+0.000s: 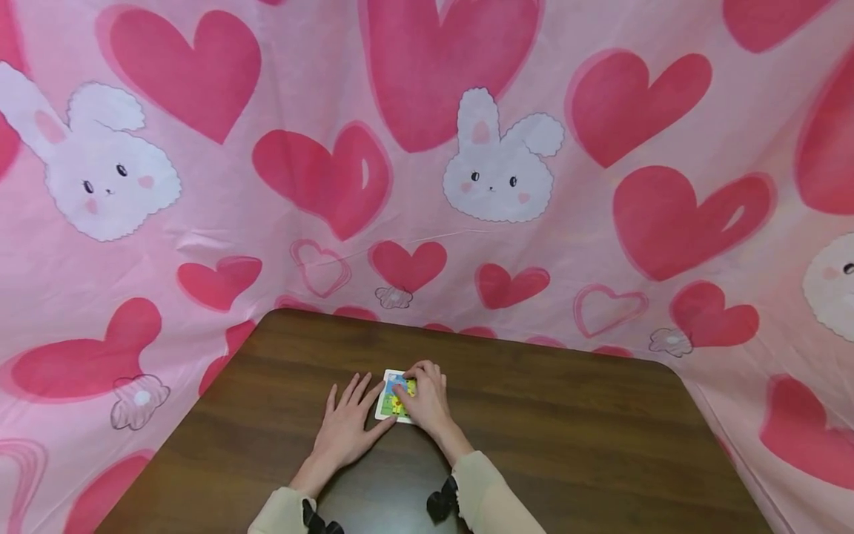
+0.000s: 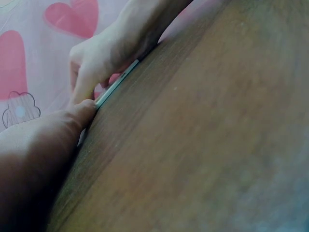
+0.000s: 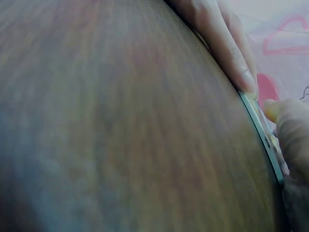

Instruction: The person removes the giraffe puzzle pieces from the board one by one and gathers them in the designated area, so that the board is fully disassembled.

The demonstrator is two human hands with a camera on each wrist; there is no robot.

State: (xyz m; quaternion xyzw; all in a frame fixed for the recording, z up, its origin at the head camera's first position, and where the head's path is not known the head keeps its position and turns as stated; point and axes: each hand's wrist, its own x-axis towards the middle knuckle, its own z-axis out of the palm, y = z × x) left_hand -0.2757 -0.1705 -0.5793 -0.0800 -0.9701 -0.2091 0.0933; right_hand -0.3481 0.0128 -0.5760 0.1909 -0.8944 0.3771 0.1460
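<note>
Currently, step in hand looks like right-hand work on the face of a small picture board (image 1: 388,405), braced by the left; next move probably calls for light fingertip pressure, board held steady. Board lies face up on the dark wood-grain surface (image 1: 567,423), between the hands: thin, white-bordered, yellow figure on green and blue, partly covered. Left hand (image 1: 347,429): fingers spread wide, thumb at near edge. Right hand (image 1: 430,404): narrow grip, fingers bent over the board; pinching or pressing, cannot tell. Beyond: pink heart-and-rabbit cloth (image 1: 414,222).
</note>
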